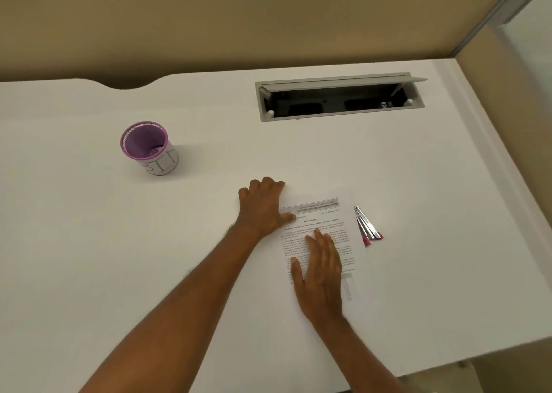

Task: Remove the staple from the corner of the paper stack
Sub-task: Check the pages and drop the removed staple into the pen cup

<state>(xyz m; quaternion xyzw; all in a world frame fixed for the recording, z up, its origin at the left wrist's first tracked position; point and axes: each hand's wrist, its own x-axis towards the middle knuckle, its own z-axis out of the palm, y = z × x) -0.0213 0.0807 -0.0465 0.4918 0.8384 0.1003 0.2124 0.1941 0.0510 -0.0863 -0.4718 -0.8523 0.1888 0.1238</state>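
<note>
A printed paper stack (331,222) lies on the white desk (209,273). My left hand (263,206) covers its upper left corner, fingers bent at the knuckles and thumb lying on the page; the staple is hidden beneath it. My right hand (321,270) lies flat on the middle of the page with straight fingers. A metal staple remover with pink tips (366,225) rests on the desk just right of the paper, untouched by either hand.
A purple-rimmed cup (148,148) stands at the left back of the desk. An open grey cable hatch (340,97) is set into the desk at the back right. The desk's right edge runs diagonally near the remover.
</note>
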